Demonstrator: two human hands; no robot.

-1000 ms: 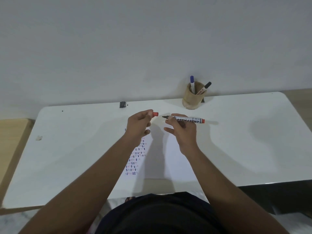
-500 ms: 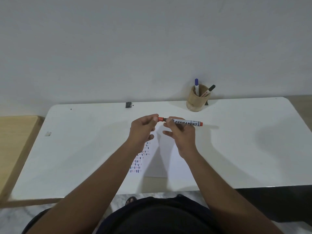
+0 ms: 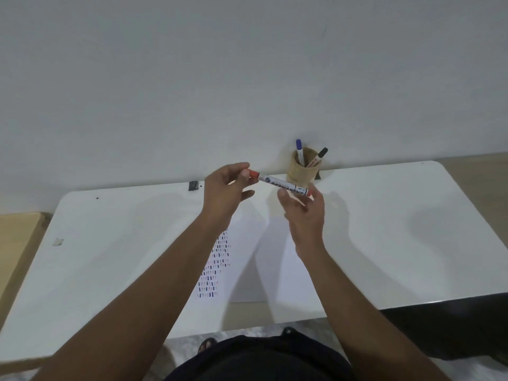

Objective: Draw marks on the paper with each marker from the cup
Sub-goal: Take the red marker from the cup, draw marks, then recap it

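A white marker (image 3: 283, 185) printed PERMANENT has its red cap (image 3: 254, 174) fitted on its left end. My left hand (image 3: 225, 192) pinches the cap end. My right hand (image 3: 303, 210) touches the marker's red tail with loosely spread fingers. Both hands hover above the table, just left of a tan cup (image 3: 302, 170) at the back wall. The cup holds a blue-capped marker (image 3: 299, 151) and a black-capped marker (image 3: 319, 156). The paper (image 3: 247, 257) lies below my arms, with rows of short blue and red marks (image 3: 215, 268) along its left side.
The white table (image 3: 398, 229) runs to a wall at the back. A small black object (image 3: 193, 185) sits at the back edge, and a bit of tape (image 3: 57, 242) lies at the left. A wooden surface (image 3: 16, 243) adjoins the left side.
The red cap, held apart from the tip a second ago, now sits on the marker. Both hands have lifted with it toward the cup, and my right fingers have loosened.
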